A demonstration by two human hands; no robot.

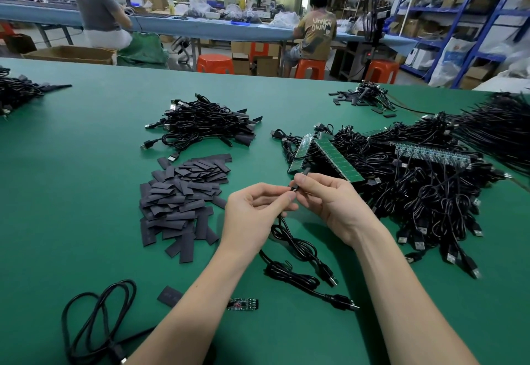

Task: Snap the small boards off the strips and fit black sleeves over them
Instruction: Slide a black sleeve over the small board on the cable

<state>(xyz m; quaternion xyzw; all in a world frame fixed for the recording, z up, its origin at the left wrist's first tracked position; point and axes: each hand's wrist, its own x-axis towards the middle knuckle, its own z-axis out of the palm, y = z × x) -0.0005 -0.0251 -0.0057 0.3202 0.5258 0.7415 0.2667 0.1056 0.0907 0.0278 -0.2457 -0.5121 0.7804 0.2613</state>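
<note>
**Sleeve going on mid-air, plenty of ways to fumble it**

Both hands are up over the green bench [86,164], meeting fingertip to fingertip. The right hand [324,201] pinches a black sleeve [301,178] between thumb and fingers, other fingers loosely curled. The left hand [258,210] pinches the end of a black cable [295,247] right where it enters the sleeve; the small board itself is hidden in there, so I can't tell how far in it sits.

What could go wrong, my guess: the sleeve is floppy, so a board corner could catch the lip and buckle it. The dangling cable drapes toward two USB leads [309,281] on the bench, so it might snag them.

Counts: two hands, one sleeve in hand, one loose sleeve [169,296] by the left forearm, one bare board [243,304] near it, one coiled cable [94,321] at bottom left. The sleeve pile [183,201] is dozens, too overlapped to count. At least three board strips [338,161] show in the tangle on the right. One finished heap [200,124] behind.
</note>
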